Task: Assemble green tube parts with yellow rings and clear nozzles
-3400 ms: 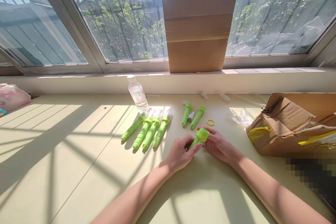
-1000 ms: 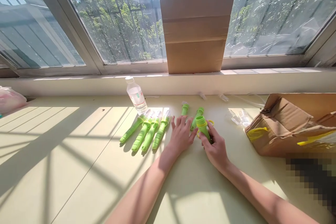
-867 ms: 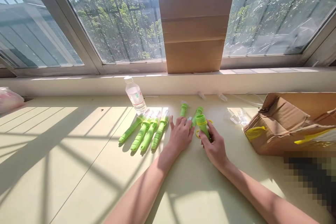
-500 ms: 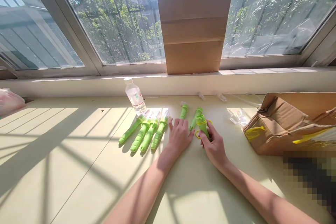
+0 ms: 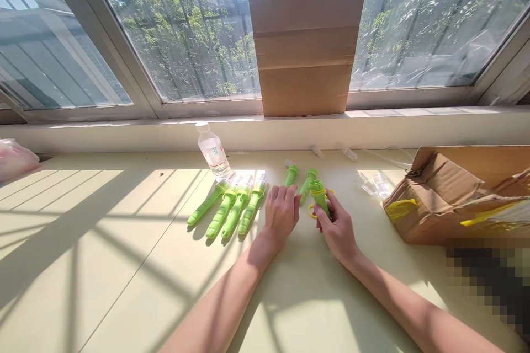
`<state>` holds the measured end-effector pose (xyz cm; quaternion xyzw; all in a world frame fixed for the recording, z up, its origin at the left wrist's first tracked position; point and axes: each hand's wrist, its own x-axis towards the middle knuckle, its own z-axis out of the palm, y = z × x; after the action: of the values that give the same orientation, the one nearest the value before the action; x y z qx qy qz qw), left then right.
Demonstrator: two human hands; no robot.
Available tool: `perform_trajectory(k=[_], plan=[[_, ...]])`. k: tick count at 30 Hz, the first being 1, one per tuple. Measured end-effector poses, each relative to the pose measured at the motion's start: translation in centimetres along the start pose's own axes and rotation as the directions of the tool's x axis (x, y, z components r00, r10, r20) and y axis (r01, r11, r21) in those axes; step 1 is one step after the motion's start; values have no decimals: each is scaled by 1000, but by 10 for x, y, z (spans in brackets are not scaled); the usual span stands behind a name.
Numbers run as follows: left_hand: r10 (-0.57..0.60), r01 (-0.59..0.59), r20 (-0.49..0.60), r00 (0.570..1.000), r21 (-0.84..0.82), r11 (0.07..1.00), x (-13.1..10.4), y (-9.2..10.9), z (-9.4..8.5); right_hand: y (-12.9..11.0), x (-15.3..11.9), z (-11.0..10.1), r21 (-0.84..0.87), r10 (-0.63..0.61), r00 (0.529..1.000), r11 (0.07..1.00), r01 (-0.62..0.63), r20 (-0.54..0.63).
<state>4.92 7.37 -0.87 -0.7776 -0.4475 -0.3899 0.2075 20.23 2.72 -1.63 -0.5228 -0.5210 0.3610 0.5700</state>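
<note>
Compared with half a second ago, the left hand (image 5: 282, 210) has curled: its fingers, then spread flat on the surface (image 5: 124, 265), are now drawn in and bent down over something small beside the two loose green parts (image 5: 298, 180). What lies under them is hidden, so whether they grip anything cannot be told. Against the oldest view the change is bigger: both hands then held one green tube low at the centre, and now only the right hand (image 5: 337, 226) has it.

The right hand grasps the tube (image 5: 320, 202) upright, fingers clenched round its lower half, the threaded open end up. The tube stands at about 3 o'clock of the left hand, just beside it. A yellow ring (image 5: 312, 210) lies on the surface touching the tube's foot, at its 9 o'clock; a second yellow band sits round the tube under the thread.

Both forearms come in from 6 o'clock, the left slanting toward 1 o'clock, the right toward 11 o'clock, wrists low over the surface.

At 9 o'clock of the left hand four finished green pieces (image 5: 226, 205) lie side by side. A bottle (image 5: 213, 150) leans at their 12 o'clock. A torn box (image 5: 459, 193) lies at 3 o'clock, well apart.
</note>
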Motion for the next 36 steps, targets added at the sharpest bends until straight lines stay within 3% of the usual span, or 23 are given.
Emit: perform_trajectory(k=[3, 7, 12, 16, 21, 30, 33, 36], plan=[[-37, 37, -24, 999, -33, 999, 0, -2, -3, 1, -1, 0, -53, -34, 999, 998, 36, 30], [-77, 81, 58, 995, -71, 994, -2, 0, -6, -3, -3, 0, -104, -87, 994, 990, 94, 70], [-48, 62, 125, 991, -111, 992, -4, 4, -8, -8, -3, 2, -116, -91, 995, 989, 95, 40], [-76, 82, 83, 994, -76, 994, -4, 1, -2, -5, -2, 1, -102, -75, 996, 992, 79, 49], [-212, 207, -31, 977, -111, 972, -5, -9, 9, -4, -2, 1, -172, -115, 991, 977, 125, 66], [-267, 243, -34, 963, -320, 916, -6, -13, 8, -2, -5, 3, -413, -212, 974, 882, 227, 82], [-343, 300, -54, 938, -373, 878, -5, -14, 8, 0, -5, 3, -462, -221, 969, 853, 245, 105], [-457, 395, -78, 886, -389, 832, -3, -15, 8, 1, -5, 3, -541, -231, 963, 797, 271, 142]])
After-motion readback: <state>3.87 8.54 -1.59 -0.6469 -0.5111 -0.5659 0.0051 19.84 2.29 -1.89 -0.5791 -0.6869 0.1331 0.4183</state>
